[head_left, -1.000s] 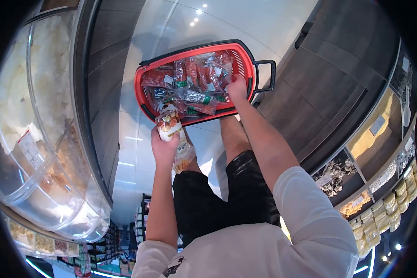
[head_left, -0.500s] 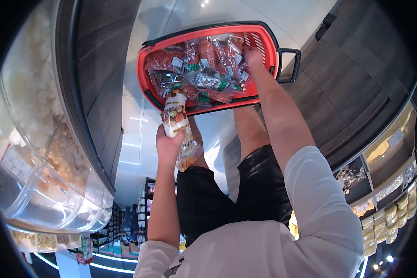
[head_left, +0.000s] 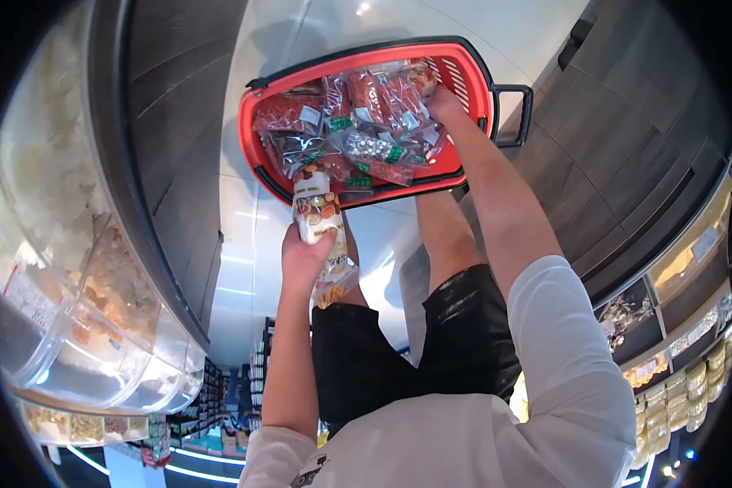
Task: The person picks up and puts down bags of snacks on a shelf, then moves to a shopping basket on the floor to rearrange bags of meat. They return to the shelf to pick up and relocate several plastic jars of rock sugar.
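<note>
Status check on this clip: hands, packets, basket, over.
Left hand grips snack packets at the red basket rim. Right hand is inside the basket among bagged goods. Nothing blocking.

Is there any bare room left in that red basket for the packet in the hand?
Hardly any: the red basket is heaped with clear bags nearly rim to rim. A thin strip of red wall shows by the right hand. The left hand holds the snack packet at the near rim.
</note>
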